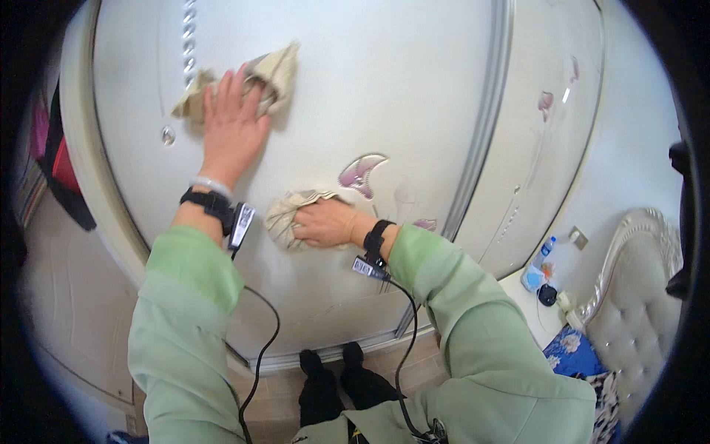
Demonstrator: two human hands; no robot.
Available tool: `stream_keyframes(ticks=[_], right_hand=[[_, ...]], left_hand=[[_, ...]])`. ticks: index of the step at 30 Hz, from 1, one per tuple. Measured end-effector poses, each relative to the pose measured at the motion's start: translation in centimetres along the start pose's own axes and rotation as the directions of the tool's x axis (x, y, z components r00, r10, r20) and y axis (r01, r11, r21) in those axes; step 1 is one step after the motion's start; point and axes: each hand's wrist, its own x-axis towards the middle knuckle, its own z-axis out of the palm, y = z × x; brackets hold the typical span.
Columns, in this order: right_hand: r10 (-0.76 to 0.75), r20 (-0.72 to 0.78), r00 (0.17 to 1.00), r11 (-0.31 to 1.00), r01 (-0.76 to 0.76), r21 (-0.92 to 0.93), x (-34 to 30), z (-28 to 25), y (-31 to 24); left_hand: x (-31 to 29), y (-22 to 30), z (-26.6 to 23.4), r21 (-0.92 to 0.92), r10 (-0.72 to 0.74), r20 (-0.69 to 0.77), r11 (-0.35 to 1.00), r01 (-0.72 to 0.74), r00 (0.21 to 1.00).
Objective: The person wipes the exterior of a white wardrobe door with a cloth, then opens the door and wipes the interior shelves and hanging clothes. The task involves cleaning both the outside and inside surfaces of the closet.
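Observation:
My left hand (235, 122) presses a beige cloth (279, 72) with grey patches against a white sliding wardrobe door (318, 111), high and left of centre. Its fingers point up over the bunched fabric. Lower down, my right hand (327, 223) holds a second beige cloth (281, 220) with darker lines against the same door. The right fingertips sink into its folds and are partly hidden. Just above the right hand, a purple petal ornament (361, 175) decorates the door.
A grey metal frame strip (484, 111) divides this door from another decorated panel (543, 140). Clear jewel trim (189, 44) runs down the upper left. At right are a nightstand (526, 300) with a bottle (546, 248) and a tufted headboard (640, 296). Black cables (275, 318) hang from both wrists.

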Motion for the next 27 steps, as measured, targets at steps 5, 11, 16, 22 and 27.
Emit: stream_keyframes(ticks=[5, 11, 16, 22, 27], right_hand=[[0.451, -0.333, 0.828, 0.824, -0.529, -0.202, -1.9, -3.9, 7.0], [0.525, -0.740, 0.421, 0.449, -0.875, -0.180, -11.5, -11.8, 17.1], [0.631, -0.744, 0.219, 0.344, -0.939, 0.014, -18.8, -4.8, 10.8], [0.774, -0.628, 0.084, 0.297, -0.924, 0.242, -21.7, 2.7, 1.1], [0.795, -0.605, 0.044, 0.215, -0.953, 0.213, -19.0, -1.5, 9.2]], left_hand=[[-1.2, -1.9, 2.8, 0.042, -0.034, -0.081, 0.998, 0.038, 0.996], [-1.3, -1.7, 3.1, 0.066, -0.005, -0.120, 0.998, 0.013, 0.993], [-1.2, -1.5, 2.9, 0.063, 0.004, -0.151, 0.998, 0.006, 0.988], [-1.2, -1.7, 2.6, 0.104, 0.015, -0.142, 0.995, 0.000, 0.990], [-1.4, -1.7, 2.8, 0.115, 0.026, -0.157, 0.993, -0.008, 0.987]])
